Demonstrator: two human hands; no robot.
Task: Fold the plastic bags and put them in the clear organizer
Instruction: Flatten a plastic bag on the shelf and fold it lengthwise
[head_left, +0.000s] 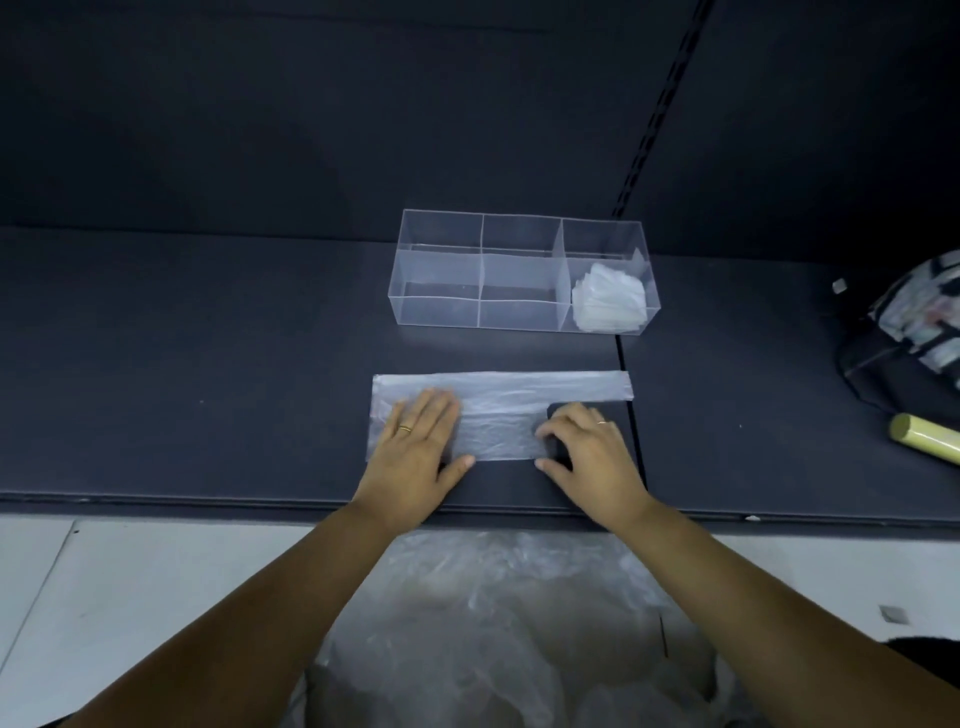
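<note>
**shelfwatcher:** ok so what's each hand doing here? Kinda hard to read through that clear plastic.

**foldnerd:** The left hand (418, 439) is flat, palm down, fingers spread, pressing on the left end of the plastic bag (498, 415). There's a ring on one finger. The right hand (584, 447) is more curled, fingertips bent down onto the bag's right cut edge with the thumb out toward the left hand. Whether it's actually pinching the plastic or just pushing on it, I can't tell. Ring on that one too.

**shelfwatcher:** and the bag itself?

**foldnerd:** It's lying flat as a long strip on the dark shelf (208, 405), under and between both hands. A narrower band of it runs on past the right hand, on the far side of its fingers, so the right hand sits in the notch.

**shelfwatcher:** where's the organizer then?

**foldnerd:** The clear organizer (522, 273) is straight beyond the hands, further back on the shelf, apart from the bag. It's split into compartments, and the one beyond the right hand has a stack of folded bags (610, 304) in it.

**shelfwatcher:** anything else lying around?

**foldnerd:** A pile of loose plastic bags (509, 613) sits below the forearms, nearer the person than the shelf edge. Way out past the right hand there's a patterned backpack (909, 332) and a pale yellowish roll (924, 439) beside it.
</note>
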